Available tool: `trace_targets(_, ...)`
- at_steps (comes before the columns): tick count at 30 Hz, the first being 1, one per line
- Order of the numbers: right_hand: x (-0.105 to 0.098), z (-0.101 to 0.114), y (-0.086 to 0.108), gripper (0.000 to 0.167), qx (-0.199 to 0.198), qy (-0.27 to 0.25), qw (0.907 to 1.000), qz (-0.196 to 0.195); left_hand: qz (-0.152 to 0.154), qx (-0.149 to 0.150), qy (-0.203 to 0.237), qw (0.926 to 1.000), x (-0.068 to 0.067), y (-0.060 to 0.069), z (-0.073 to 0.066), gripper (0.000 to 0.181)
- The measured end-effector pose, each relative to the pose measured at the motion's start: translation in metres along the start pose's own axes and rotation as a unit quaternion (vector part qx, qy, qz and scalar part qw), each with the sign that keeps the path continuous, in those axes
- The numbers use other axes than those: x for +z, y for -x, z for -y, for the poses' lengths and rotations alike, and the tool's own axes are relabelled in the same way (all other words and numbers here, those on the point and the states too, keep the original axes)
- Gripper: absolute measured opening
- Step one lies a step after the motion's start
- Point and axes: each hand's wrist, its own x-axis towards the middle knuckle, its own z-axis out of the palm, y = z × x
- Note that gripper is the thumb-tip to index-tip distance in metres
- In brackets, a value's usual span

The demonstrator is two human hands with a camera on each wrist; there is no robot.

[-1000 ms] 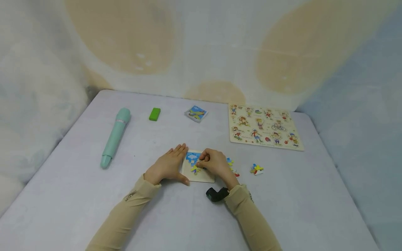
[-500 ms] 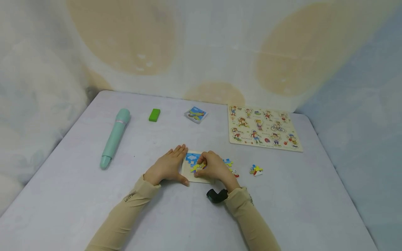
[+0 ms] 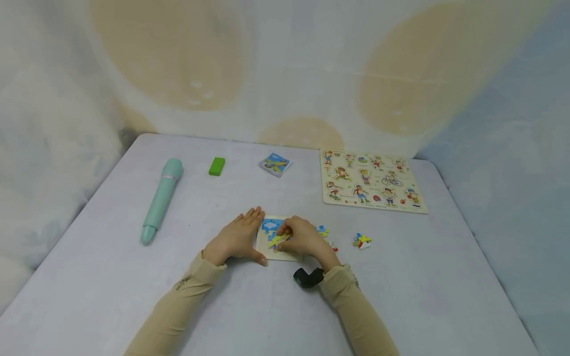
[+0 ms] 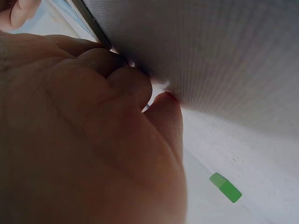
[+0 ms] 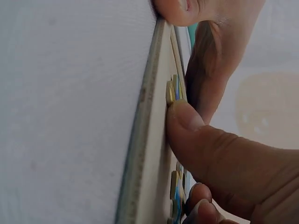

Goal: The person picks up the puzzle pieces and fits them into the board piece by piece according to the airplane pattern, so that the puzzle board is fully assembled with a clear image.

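The tray [image 3: 289, 256] lies before you, your left hand [image 3: 237, 239] at its left edge, your right hand [image 3: 305, 237] over the pieces [image 3: 273, 240] on it. Right: loose pieces [image 3: 362, 241]. Left: the tube [image 3: 161, 201]. Behind, left to right: block [image 3: 216, 166], card [image 3: 275, 164], board [image 3: 373, 182].

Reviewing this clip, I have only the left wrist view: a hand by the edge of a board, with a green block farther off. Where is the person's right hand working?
Observer: In the head view, the right hand is over the small puzzle board.

Reviewer: And what lies off to the right of it?

Observer: A small cluster of puzzle pieces lies there, apart from the board.

Reviewer: Anything at the back right?

Observer: Yes, a larger board with cartoon figures lies flat there.
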Motion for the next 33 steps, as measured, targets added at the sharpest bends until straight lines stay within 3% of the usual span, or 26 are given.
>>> trace_targets(6, -0.001, 0.001, 0.000, 0.016, -0.007, -0.008, 0.9999, 0.001, 0.001, -0.001, 0.002, 1.0000, -0.001, 0.000, 0.000, 0.128)
trace_targets(11, -0.002, -0.001, -0.001, 0.027, 0.000, -0.003, 1.0000, -0.009, 0.002, -0.001, 0.003, 1.0000, -0.001, -0.001, 0.001, 0.128)
trace_targets(18, -0.003, -0.003, -0.002, 0.025, -0.001, 0.004, 1.0000, 0.002, 0.004, -0.005, 0.005, 1.0000, 0.002, -0.002, 0.003, 0.129)
trace_targets(25, -0.006, -0.008, 0.000, 0.027, -0.027, -0.017, 0.9995, 0.002, 0.003, -0.005, 0.009, 0.9999, 0.003, -0.003, 0.002, 0.129)
trace_targets(33, -0.009, -0.011, 0.000, 0.027, -0.017, -0.034, 0.9993, 0.001, 0.006, -0.007, 0.010, 0.9999, 0.001, -0.002, 0.001, 0.129)
